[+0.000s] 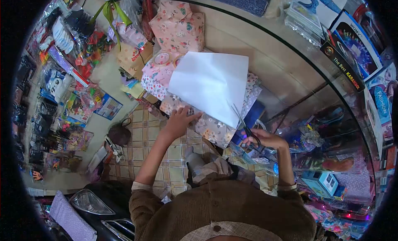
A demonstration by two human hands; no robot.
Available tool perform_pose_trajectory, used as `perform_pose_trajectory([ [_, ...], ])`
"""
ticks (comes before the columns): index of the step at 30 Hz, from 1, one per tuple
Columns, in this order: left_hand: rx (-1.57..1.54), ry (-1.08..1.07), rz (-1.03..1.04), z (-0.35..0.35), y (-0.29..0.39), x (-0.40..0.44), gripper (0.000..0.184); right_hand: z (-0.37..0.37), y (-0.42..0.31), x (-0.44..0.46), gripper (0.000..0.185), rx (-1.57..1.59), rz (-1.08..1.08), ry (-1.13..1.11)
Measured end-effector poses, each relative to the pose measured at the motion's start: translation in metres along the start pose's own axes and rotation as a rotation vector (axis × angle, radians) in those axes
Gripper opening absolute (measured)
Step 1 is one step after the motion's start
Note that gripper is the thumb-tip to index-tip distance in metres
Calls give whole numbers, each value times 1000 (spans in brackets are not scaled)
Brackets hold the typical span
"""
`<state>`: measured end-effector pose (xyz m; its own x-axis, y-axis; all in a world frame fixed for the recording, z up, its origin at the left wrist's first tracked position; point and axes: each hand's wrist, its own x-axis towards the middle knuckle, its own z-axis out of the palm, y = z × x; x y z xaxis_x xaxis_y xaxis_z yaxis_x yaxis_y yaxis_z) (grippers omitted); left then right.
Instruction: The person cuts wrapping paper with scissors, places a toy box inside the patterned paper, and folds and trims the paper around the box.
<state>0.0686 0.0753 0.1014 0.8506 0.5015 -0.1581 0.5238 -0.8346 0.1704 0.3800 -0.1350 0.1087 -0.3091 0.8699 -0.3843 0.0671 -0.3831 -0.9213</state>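
A pair of scissors with dark handles (256,137) is held in my right hand (267,140). Its slim blades stand apart and point up over the lower right edge of a large white sheet (209,83). Beneath that edge runs a strip of grey and orange floral paper (214,130). My left hand (178,121) lies on the left part of this strip, fingers stretched and the thumb pointing right. Pink floral paper (155,84) shows at the left of the white sheet, with a roll of tape (161,58) on it.
Behind the sheet stands a pink floral wrapped package (178,27). A curved glass edge (290,48) runs along the right, with boxed goods such as a Karambol box (342,67) beyond. Packaged toys hang at the left. A black motorbike (97,203) is at the lower left.
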Motion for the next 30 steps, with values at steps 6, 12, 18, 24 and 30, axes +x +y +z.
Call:
perform_pose_trajectory([
  [6, -81, 300, 81, 60, 13, 19, 55, 29, 13, 21, 57, 293, 57, 226],
  [12, -410, 531, 14, 71, 38, 32, 49, 57, 12, 69, 54, -2, -206, 436],
  [18, -435, 524, -23, 60, 34, 47, 43, 40, 1, 74, 49, 67, -183, 454],
  [24, -232, 458, -91, 54, 36, 55, 47, 15, 14, 76, 46, 32, -366, 467],
  [30, -270, 500, -80, 56, 36, 77, 54, 9, -24, 70, 50, -433, -170, 751],
])
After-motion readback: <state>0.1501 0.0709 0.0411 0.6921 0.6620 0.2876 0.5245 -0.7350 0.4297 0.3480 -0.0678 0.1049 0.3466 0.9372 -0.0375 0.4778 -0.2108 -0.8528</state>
